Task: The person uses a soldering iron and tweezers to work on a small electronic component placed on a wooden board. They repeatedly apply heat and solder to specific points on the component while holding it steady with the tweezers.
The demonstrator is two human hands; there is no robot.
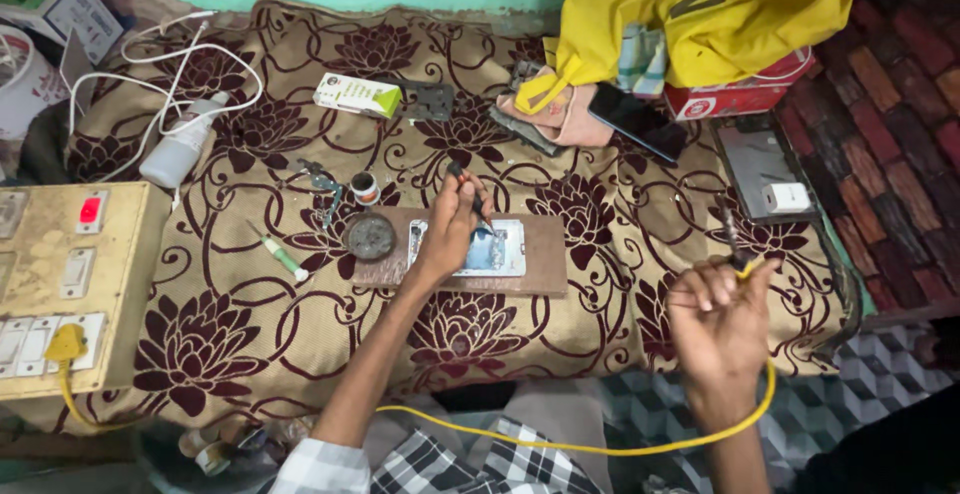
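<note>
A: What does the left hand [450, 226] hold?

B: It pinches a thin dark tool [470, 191], maybe tweezers or a small probe; I cannot tell which. The fingers are pressed together around it, and the tip points down to the opened phone [490, 251].

A: Where does the phone lie?

B: On a brown board [545, 254], in the middle of the surface [250, 334], which is covered with a flowered cloth. Its long axis runs left to right. It is directly under the left hand and touches the board. A round dark tin [371, 236] stands on the left end of the same board.

A: And the right hand [718, 319]?

B: It is raised at the near right, well apart from the phone. The fingers are curled shut on a soldering iron [735, 244], with the tip pointing to the far side. Its yellow cable [600, 446] runs along the near edge to the switch box [70, 284] at the left.

A: So which hand is nearer to the phone?

B: The left hand, clearly. From the right hand, the phone lies to the left and a little farther away.

A: Other things?

B: A green-handled screwdriver [280, 256] left of the board, and a white bottle [180, 149] at the far left.
</note>
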